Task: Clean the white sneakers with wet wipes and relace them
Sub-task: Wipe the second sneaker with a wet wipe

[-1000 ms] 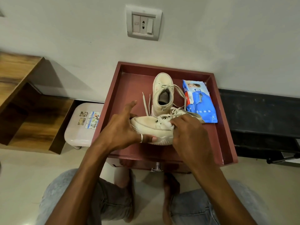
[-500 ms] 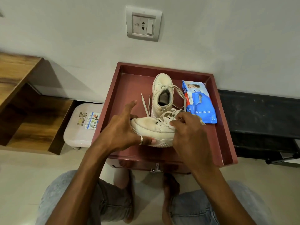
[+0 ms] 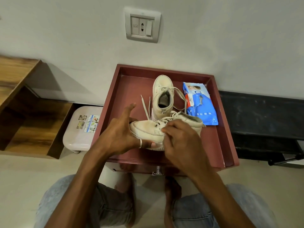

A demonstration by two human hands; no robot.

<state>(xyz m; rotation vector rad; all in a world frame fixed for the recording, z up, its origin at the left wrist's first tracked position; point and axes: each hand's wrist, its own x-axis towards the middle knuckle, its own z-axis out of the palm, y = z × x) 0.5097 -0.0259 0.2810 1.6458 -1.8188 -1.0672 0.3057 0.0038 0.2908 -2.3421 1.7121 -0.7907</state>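
A white sneaker [image 3: 148, 131] lies sideways over the front of the maroon tray table [image 3: 125, 89], its toe pointing left. My left hand [image 3: 120, 134] grips its toe, thumb under the sole and index finger raised. My right hand [image 3: 179, 140] pinches the sneaker's lace [image 3: 158, 125] at the eyelets, fingers curled. The second white sneaker [image 3: 162, 94] stands behind it, toe towards the wall, with its laces loose. A blue pack of wet wipes [image 3: 199, 104] lies to the right of the shoes.
The tray's raised rim runs all round. A white plastic stool [image 3: 82, 129] stands at the left of the table, beside a wooden shelf [image 3: 24, 112]. A dark low bench [image 3: 263, 122] is on the right. My knees are below the table's front edge.
My right hand has shifted a little left along the laces of the held sneaker. The sneaker and my left hand stay almost where they were.
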